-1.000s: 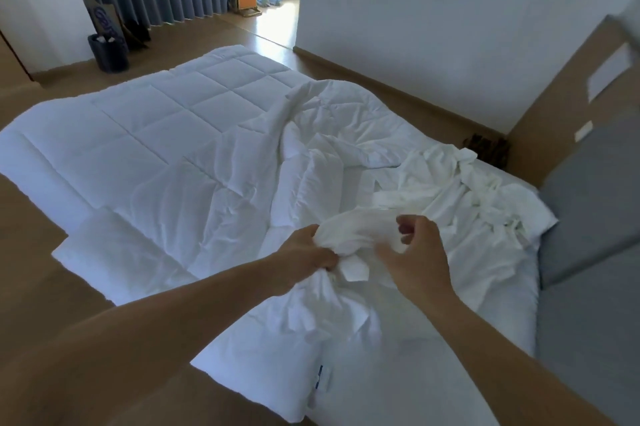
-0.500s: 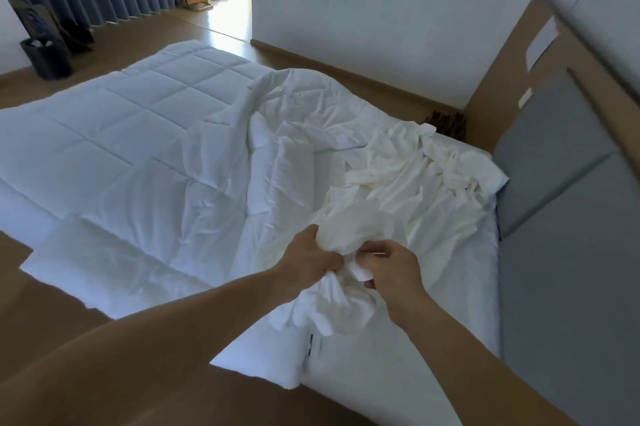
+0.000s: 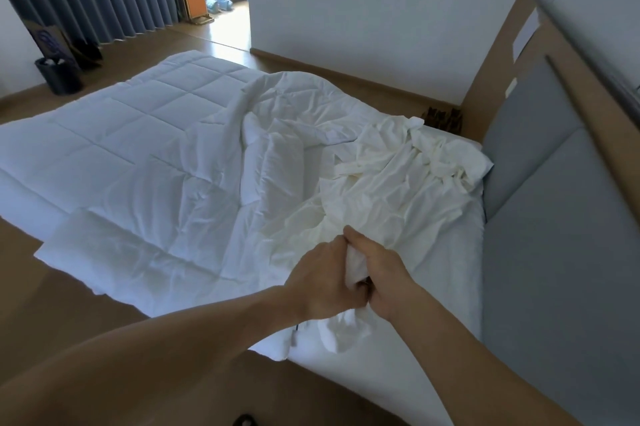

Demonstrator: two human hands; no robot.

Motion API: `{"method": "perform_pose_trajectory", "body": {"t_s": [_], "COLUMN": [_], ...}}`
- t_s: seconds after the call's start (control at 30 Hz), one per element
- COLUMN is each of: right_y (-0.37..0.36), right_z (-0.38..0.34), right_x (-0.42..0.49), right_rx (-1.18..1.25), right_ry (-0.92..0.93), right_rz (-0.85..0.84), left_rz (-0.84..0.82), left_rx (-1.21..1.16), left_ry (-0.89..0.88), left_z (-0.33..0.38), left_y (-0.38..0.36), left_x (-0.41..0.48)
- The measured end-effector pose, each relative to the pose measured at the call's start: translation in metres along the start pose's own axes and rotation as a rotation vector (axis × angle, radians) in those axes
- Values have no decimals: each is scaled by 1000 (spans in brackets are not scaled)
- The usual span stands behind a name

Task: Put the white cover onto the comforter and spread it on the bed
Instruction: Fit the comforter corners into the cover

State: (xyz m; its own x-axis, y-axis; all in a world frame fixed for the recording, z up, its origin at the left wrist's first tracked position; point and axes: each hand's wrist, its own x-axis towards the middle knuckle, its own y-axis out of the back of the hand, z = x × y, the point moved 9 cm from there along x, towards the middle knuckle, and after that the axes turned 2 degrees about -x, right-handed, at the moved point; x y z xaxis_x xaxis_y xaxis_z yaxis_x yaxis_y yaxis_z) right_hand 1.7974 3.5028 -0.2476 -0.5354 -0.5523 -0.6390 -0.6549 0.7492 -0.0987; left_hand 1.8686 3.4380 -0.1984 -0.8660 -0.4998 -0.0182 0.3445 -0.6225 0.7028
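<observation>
Head view: left hand [image 3: 323,281] and right hand [image 3: 382,281] both fisted on bunched cover [image 3: 391,190], could easily snag or twist over comforter [image 3: 145,134] if yanked.

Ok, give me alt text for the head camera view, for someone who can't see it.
Both hands, left hand and right hand, bunch a fold of the crumpled white cover at the near edge of a bed. A quilted white comforter lies partly spread across it, with a grey padded headboard at right.

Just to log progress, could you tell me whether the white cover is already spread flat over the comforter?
No, the white cover lies crumpled near the headboard, one end bunched in both hands.
</observation>
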Motion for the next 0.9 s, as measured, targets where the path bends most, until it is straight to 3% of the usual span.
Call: {"method": "perform_pose_trajectory", "body": {"t_s": [0.07, 0.17, 0.3, 0.37, 0.47, 0.63, 0.77, 0.9], "right_y": [7, 18, 25, 25, 30, 32, 7, -16], "right_z": [5, 5, -11, -14, -14, -15, -17, -24], "right_x": [-2, 0, -4, -5, -3, 8, 21, 40], "right_rx": [-11, -90, -441, -574, -571, -251, -70, 41], "right_ry": [-23, 39, 247, 305, 290, 181, 182, 185], "right_rz": [8, 90, 203, 213, 188, 75, -18, -58], "left_rz": [-106, -323, -628, -700, -649, -261, -348, -455], "left_rx": [32, 76, -345, -532, -657, -616, -580, -690], "left_ry": [-68, 49, 293, 341, 373, 392, 333, 264], "left_z": [8, -7, -20, -27, -49, -87, -84, -98], "left_y": [-14, -32, -46, -44, -33, 2, 1, 15], "left_x": [-7, -18, -39, -43, -33, 12, 49, 78]}}
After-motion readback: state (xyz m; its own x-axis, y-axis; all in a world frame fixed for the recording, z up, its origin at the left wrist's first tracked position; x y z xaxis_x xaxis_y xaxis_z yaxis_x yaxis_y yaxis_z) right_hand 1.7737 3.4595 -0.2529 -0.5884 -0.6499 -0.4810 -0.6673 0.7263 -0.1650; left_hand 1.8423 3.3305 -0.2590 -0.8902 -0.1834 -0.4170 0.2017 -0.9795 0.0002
